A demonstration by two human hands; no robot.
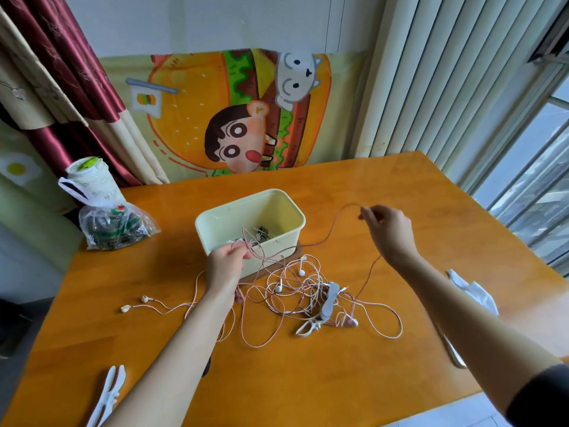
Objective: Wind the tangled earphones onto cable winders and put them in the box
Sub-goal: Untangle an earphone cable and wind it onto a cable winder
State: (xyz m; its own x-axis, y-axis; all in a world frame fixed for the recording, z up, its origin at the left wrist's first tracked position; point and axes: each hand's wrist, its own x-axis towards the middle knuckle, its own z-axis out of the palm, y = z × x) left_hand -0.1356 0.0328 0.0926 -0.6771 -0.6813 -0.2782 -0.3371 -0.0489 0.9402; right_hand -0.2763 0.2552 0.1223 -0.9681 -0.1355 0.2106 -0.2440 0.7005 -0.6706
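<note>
A tangle of pink and white earphone cables (295,291) lies on the orange table in front of a pale yellow box (215,229). My left hand (226,261) pinches a pink cable at the box's near wall. Raised to the right of the box, my right hand (386,231) pinches the same pink cable (331,229), which arcs between both hands. A grey winder (328,302), a white winder (309,326) and a pink winder (349,320) lie in the tangle. Two white earbuds (134,304) trail off to the left. The box holds some wound earphones (261,234).
Another white winder (107,396) lies at the table's near left corner. A clear plastic bag (114,224) and a white cup (89,180) stand at the far left. White plastic (474,291) lies at the right edge. The orange table (400,349) meets a curtain and window.
</note>
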